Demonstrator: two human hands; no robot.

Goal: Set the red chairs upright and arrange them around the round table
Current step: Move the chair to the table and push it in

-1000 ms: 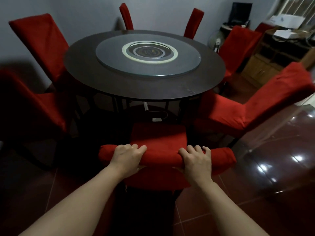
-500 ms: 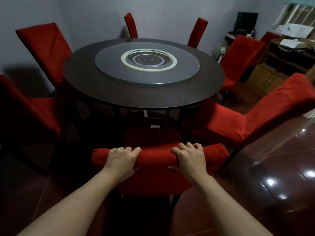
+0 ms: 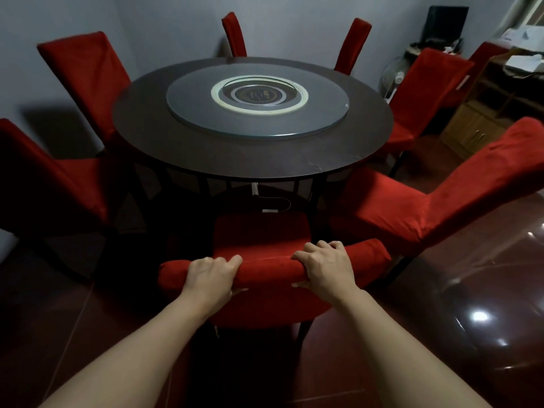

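Note:
A dark round table (image 3: 206, 154) with a glass turntable (image 3: 259, 113) stands in the middle. Right in front of me is an upright red chair (image 3: 265, 240), its seat at the table's near edge. My left hand (image 3: 210, 275) and my right hand (image 3: 326, 267) both grip the top of its backrest, fingers curled over the far side. Several other red chairs stand upright around the table, among them a near right chair (image 3: 441, 201), a near left chair (image 3: 38, 178) and a far left chair (image 3: 85, 78).
A wooden cabinet (image 3: 482, 119) with papers on top stands at the right wall, a fan (image 3: 394, 81) beside it. A cable and a white plug (image 3: 270, 210) lie under the table. The glossy red floor (image 3: 471, 319) stretches to my right.
The chair I hold has slid closer to the table, and the view has moved forward with it. Both hands keep the same grip on the backrest.

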